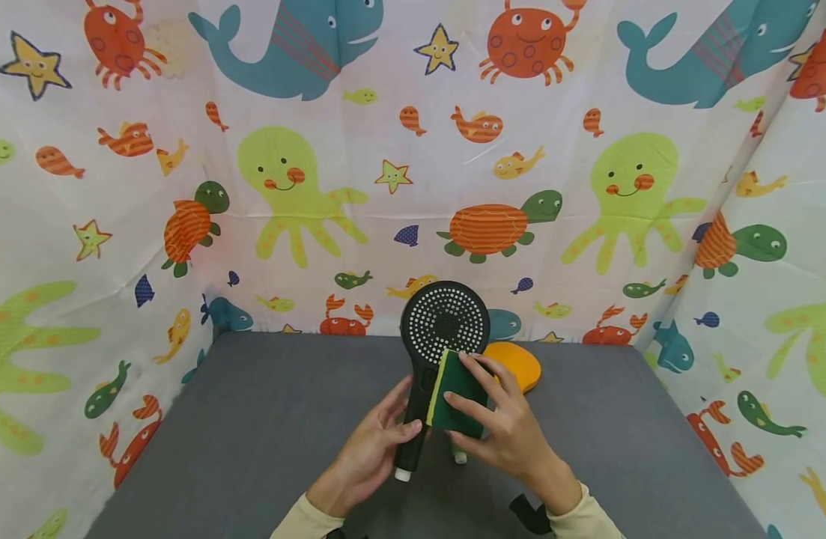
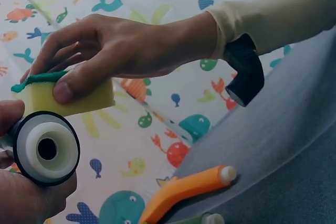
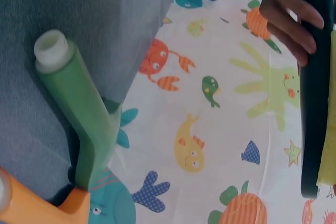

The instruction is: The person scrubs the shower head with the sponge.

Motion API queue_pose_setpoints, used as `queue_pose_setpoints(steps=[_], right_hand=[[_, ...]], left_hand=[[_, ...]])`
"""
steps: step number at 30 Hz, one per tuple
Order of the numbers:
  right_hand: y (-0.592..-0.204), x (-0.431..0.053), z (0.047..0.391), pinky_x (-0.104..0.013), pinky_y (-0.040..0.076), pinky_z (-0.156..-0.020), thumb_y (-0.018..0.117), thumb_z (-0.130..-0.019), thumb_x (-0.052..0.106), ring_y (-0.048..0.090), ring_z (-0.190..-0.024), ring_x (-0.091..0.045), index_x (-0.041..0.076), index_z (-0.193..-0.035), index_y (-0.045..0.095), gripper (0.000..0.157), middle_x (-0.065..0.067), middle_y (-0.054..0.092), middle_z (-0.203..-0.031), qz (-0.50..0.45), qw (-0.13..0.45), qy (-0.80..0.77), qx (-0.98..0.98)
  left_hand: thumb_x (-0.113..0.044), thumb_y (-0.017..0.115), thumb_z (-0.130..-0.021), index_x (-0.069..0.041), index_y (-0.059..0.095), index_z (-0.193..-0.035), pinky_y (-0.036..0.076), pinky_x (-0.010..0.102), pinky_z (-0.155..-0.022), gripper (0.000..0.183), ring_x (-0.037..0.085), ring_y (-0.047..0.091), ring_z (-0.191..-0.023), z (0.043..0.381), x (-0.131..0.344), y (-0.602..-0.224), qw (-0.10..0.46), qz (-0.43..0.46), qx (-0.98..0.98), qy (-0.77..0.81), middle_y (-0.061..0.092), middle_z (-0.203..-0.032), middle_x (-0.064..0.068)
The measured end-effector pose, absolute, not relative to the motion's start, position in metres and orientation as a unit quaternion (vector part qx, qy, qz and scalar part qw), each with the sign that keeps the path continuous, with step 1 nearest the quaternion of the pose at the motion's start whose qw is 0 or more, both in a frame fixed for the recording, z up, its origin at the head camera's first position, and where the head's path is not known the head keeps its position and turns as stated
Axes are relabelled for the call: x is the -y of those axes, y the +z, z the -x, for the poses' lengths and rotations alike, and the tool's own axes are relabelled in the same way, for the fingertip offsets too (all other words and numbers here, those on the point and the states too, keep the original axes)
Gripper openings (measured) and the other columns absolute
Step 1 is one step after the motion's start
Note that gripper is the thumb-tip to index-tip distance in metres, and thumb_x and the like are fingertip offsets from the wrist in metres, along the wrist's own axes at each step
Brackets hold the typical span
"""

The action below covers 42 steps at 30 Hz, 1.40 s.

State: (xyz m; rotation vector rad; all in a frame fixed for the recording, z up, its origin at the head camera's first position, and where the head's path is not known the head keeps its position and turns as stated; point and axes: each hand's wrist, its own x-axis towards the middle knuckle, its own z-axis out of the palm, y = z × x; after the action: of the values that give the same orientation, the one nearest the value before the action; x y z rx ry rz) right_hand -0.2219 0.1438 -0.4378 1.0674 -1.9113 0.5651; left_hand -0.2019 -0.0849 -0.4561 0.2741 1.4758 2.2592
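Note:
A black hand shower (image 1: 448, 322) with a round perforated face is held up over the grey table, its white threaded end (image 2: 48, 148) pointing down. My left hand (image 1: 367, 451) grips its handle, thumb across the front. My right hand (image 1: 517, 430) pinches a sponge (image 1: 458, 397) with a dark green scouring side and a yellow side (image 2: 79, 95). The sponge lies along the upper handle just below the spray face, yellow side toward it. From the right wrist, the black shower (image 3: 314, 103) shows edge-on beside the yellow foam, with left fingers (image 3: 291, 11) around it.
An orange hand shower (image 1: 520, 365) lies on the grey table (image 1: 284, 419) behind the right hand. Next to it lies a green one (image 3: 81, 103), mostly hidden in the head view. A curtain (image 1: 359, 165) printed with sea animals encloses the back and sides.

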Motion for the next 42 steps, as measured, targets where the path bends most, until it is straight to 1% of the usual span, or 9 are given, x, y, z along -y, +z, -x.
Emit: queue_pose_setpoints(steps=[2,7,14,19,22,26,34,40,42], right_hand=[[-0.437,-0.145,0.223,-0.024,0.024,-0.119,0.057,-0.094,0.052,0.046,-0.126,-0.041,0.021,-0.116,0.072,0.041,-0.022,0.051,-0.143,-0.419,0.427,0.223,0.769],[-0.435,-0.149,0.225,-0.021,0.022,-0.119,0.055,-0.094,0.054,0.046,-0.126,-0.040,0.022,-0.113,0.073,0.042,-0.020,0.052,-0.143,-0.400,0.435,0.216,0.777],[-0.431,-0.153,0.230,-0.027,0.026,-0.118,0.057,-0.093,0.053,0.048,-0.124,-0.042,0.019,-0.110,0.074,0.042,-0.022,0.053,-0.141,-0.392,0.451,0.218,0.772],[-0.430,-0.157,0.233,-0.044,0.041,-0.105,0.057,-0.093,0.053,0.048,-0.125,-0.043,0.019,-0.109,0.075,0.042,-0.023,0.053,-0.141,-0.380,0.457,0.216,0.775],[-0.430,-0.160,0.235,-0.055,0.044,-0.095,0.057,-0.093,0.053,0.047,-0.125,-0.043,0.019,-0.110,0.074,0.042,-0.023,0.052,-0.142,-0.375,0.458,0.216,0.777],[-0.429,-0.165,0.237,-0.059,0.044,-0.093,0.058,-0.093,0.053,0.046,-0.126,-0.045,0.018,-0.111,0.074,0.043,-0.023,0.051,-0.143,-0.371,0.460,0.217,0.777],[-0.429,-0.168,0.242,-0.055,0.044,-0.101,0.059,-0.092,0.054,0.047,-0.124,-0.046,0.016,-0.111,0.074,0.046,-0.024,0.051,-0.143,-0.354,0.477,0.228,0.772],[-0.434,-0.165,0.241,-0.031,0.029,-0.117,0.061,-0.091,0.054,0.046,-0.124,-0.046,0.015,-0.113,0.074,0.047,-0.024,0.051,-0.143,-0.347,0.470,0.243,0.774],[-0.436,-0.162,0.240,-0.036,0.032,-0.115,0.061,-0.091,0.054,0.046,-0.124,-0.046,0.015,-0.113,0.074,0.046,-0.025,0.051,-0.143,-0.351,0.469,0.245,0.772]], left_hand=[[-0.010,0.064,-0.094,-0.025,0.021,-0.158,0.047,0.032,-0.101,0.078,0.024,0.050,-0.126,0.202,0.085,-0.456,0.217,-0.098,-0.523,0.818,0.019,-0.157,0.017],[-0.006,0.062,-0.093,-0.023,0.020,-0.158,0.049,0.032,-0.100,0.079,0.013,0.051,-0.122,0.201,0.086,-0.457,0.223,-0.105,-0.513,0.822,0.033,-0.150,0.013],[-0.005,0.062,-0.093,-0.021,0.019,-0.158,0.049,0.032,-0.099,0.079,0.018,0.056,-0.119,0.200,0.089,-0.458,0.229,-0.118,-0.518,0.816,0.040,-0.144,0.010],[-0.003,0.062,-0.093,-0.020,0.018,-0.158,0.049,0.032,-0.099,0.080,0.018,0.057,-0.118,0.197,0.091,-0.460,0.237,-0.119,-0.515,0.815,0.040,-0.143,0.011],[-0.004,0.063,-0.093,-0.018,0.017,-0.158,0.050,0.032,-0.098,0.081,0.017,0.058,-0.117,0.195,0.093,-0.461,0.241,-0.116,-0.516,0.814,0.041,-0.142,0.012],[-0.004,0.063,-0.092,-0.018,0.018,-0.158,0.050,0.032,-0.097,0.081,0.016,0.059,-0.115,0.191,0.095,-0.463,0.248,-0.111,-0.520,0.810,0.043,-0.141,0.013],[-0.005,0.064,-0.092,-0.016,0.018,-0.158,0.051,0.031,-0.095,0.082,0.015,0.061,-0.112,0.189,0.098,-0.469,0.256,-0.116,-0.525,0.803,0.046,-0.136,0.010],[-0.005,0.065,-0.092,-0.015,0.019,-0.158,0.051,0.032,-0.097,0.081,0.016,0.060,-0.114,0.189,0.096,-0.469,0.254,-0.113,-0.525,0.804,0.043,-0.141,0.013],[-0.006,0.064,-0.092,-0.016,0.019,-0.158,0.051,0.032,-0.097,0.080,0.017,0.059,-0.115,0.189,0.096,-0.468,0.254,-0.111,-0.526,0.804,0.041,-0.143,0.014]])
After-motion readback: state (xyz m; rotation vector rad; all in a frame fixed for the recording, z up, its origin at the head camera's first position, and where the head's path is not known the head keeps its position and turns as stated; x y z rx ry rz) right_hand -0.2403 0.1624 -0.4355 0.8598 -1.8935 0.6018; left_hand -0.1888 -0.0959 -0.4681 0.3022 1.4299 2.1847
